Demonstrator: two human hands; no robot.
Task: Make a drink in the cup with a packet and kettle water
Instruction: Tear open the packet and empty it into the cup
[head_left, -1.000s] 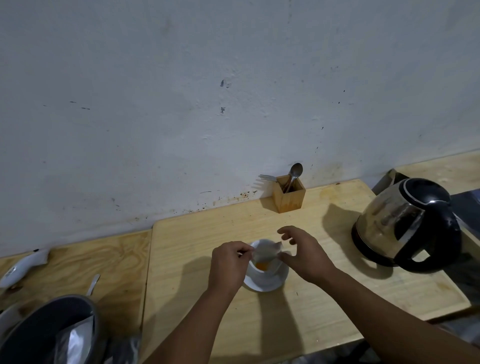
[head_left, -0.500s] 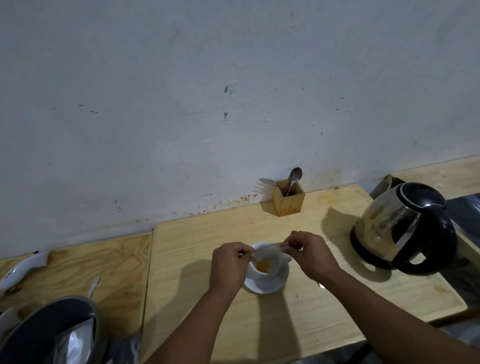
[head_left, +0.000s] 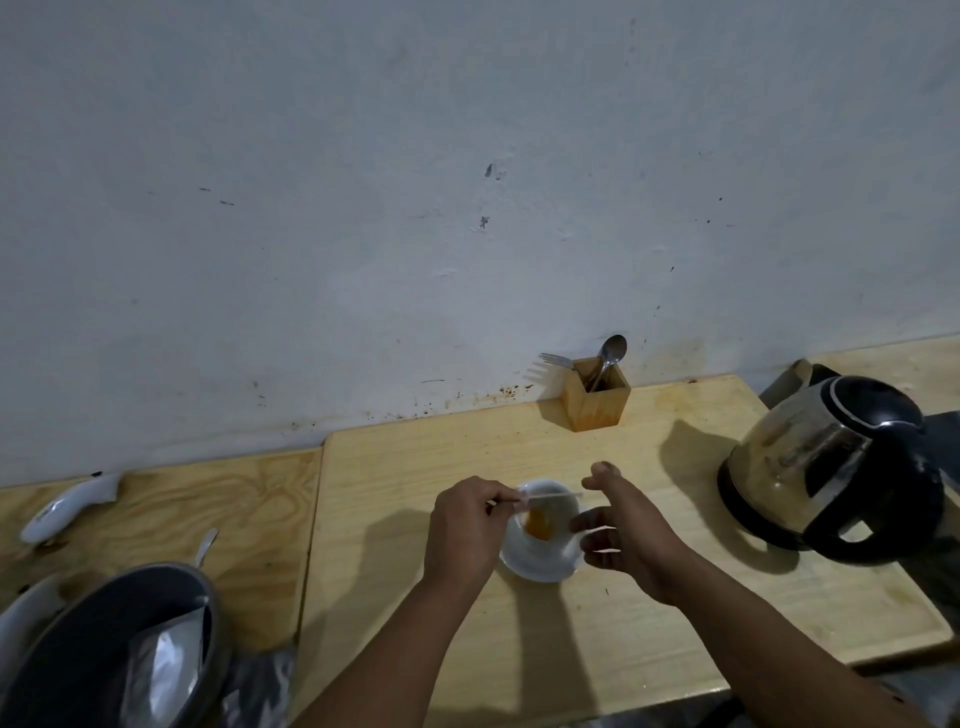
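Observation:
A white cup (head_left: 551, 493) stands on a white saucer (head_left: 540, 566) in the middle of the wooden board (head_left: 519, 436). Orange powder (head_left: 537, 524) lies inside the cup. My left hand (head_left: 465, 530) pinches a thin, pale packet (head_left: 550, 497) that lies flat across the cup's mouth. My right hand (head_left: 621, 525) hovers just right of the cup with its fingers spread and nothing in it. A steel and black kettle (head_left: 826, 467) sits at the right of the board.
A wooden holder (head_left: 597, 397) with a spoon and a fork stands against the wall. At the lower left a dark round pan (head_left: 93, 654) holds a silver pouch (head_left: 161, 670). A white handle-like object (head_left: 67, 506) lies at the far left.
My right hand has let go of the packet and opened beside the cup. The packet, held upright over the cup before, now lies flat across it in my left hand.

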